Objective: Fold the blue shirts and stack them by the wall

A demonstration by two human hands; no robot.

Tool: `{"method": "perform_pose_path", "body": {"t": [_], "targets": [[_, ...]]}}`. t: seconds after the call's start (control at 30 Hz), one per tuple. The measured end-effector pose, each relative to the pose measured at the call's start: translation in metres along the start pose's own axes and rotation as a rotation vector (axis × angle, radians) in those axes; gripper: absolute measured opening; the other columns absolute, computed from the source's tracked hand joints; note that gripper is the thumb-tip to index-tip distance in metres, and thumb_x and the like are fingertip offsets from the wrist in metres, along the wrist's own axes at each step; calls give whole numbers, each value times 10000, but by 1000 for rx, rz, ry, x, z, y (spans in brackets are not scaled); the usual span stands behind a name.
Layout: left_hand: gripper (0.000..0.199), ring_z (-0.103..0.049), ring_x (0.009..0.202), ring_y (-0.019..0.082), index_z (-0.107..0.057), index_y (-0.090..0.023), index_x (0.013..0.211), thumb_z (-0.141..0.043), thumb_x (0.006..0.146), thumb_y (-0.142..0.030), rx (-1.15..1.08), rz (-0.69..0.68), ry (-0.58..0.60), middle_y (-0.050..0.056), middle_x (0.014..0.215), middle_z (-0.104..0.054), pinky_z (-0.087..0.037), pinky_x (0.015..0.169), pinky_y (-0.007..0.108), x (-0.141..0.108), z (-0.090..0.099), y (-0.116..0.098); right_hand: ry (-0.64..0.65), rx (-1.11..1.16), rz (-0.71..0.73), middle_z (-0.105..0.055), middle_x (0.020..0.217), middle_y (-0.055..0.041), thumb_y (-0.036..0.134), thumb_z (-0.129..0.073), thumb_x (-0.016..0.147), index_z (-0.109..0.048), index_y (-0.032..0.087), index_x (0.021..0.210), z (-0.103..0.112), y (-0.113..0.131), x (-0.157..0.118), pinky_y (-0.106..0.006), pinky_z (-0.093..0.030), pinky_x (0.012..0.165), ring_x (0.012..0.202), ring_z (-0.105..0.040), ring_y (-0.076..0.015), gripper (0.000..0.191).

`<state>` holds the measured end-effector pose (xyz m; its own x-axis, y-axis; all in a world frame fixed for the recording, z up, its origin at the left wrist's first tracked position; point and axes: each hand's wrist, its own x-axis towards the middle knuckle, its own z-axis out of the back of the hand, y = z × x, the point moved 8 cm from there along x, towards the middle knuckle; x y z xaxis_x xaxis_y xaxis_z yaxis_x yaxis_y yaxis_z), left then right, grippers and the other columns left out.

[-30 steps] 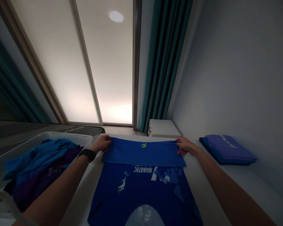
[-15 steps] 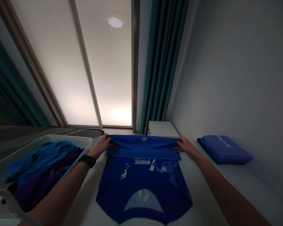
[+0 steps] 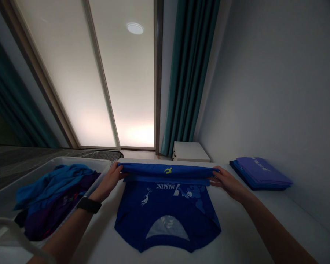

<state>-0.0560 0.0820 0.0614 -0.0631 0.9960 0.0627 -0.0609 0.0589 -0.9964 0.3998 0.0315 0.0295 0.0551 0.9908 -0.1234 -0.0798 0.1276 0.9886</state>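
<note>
A dark blue shirt (image 3: 167,205) with white print lies on the white table (image 3: 236,227), its neckline towards me. Its far part is folded over in a brighter blue band with a small yellow mark. My left hand (image 3: 111,181) pinches the left end of that band, a dark watch on its wrist. At the right end, my right hand (image 3: 228,183) grips the band between thumb and fingers. The band is stretched straight between both hands, over the shirt's printed front.
On the left stands a white basket (image 3: 60,159) holding blue and purple clothes. A folded pile (image 3: 261,172) lies at the right by the wall. A white cabinet (image 3: 191,151) stands beyond the table, near a teal curtain (image 3: 191,73).
Both hands have moved apart and slightly towards me with the shirt's folded band. The band now looks narrower and wider-spread, and its yellow mark sits lower.
</note>
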Motion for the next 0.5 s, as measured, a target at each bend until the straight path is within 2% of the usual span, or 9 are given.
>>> {"method": "perform_pose_path", "body": {"t": [0.07,0.17,0.23,0.33,0.4,0.5], "targets": [[307,-653,940,227,-545,-197,879,-607,760,-473,10,4,-6,9,918,-640,-504,937,393,-12,6,3,0,-39,65,-659,917,-15,452,-599,817,-536,237,863,2,-3,-13,-395,-475,919,960,-632,-214,229],[309,-632,946,235,-555,-196,836,-590,761,-494,94,-2,14,7,863,-637,-502,927,372,-29,19,17,-24,-234,134,-634,880,-11,519,-543,830,-556,231,869,4,-9,-32,-394,-453,911,931,-597,-223,290],[309,-619,916,237,-567,-198,814,-556,790,-507,220,-40,83,9,834,-638,-503,898,366,-38,25,26,-19,-365,136,-638,869,-18,501,-514,819,-571,229,863,3,-17,-42,-398,-445,887,901,-591,-236,281],[377,-600,876,227,-595,-202,777,-439,870,-532,388,-116,194,22,840,-635,-497,847,342,-48,27,36,40,-376,146,-674,898,-47,457,-464,780,-574,224,765,-5,-29,-47,-402,-432,886,923,-605,-258,258],[431,-593,842,216,-606,-204,770,-372,902,-541,433,-138,163,24,838,-627,-497,789,320,-50,31,39,33,-353,159,-687,890,-65,477,-412,794,-559,224,699,-8,-35,-47,-403,-431,875,915,-614,-262,308],[373,-591,784,209,-603,-203,790,-462,865,-540,490,-140,82,14,803,-625,-489,710,301,-52,32,40,-50,-443,186,-666,815,-63,527,-344,853,-568,224,678,-9,-38,-48,-391,-437,835,832,-610,-244,416]]}}
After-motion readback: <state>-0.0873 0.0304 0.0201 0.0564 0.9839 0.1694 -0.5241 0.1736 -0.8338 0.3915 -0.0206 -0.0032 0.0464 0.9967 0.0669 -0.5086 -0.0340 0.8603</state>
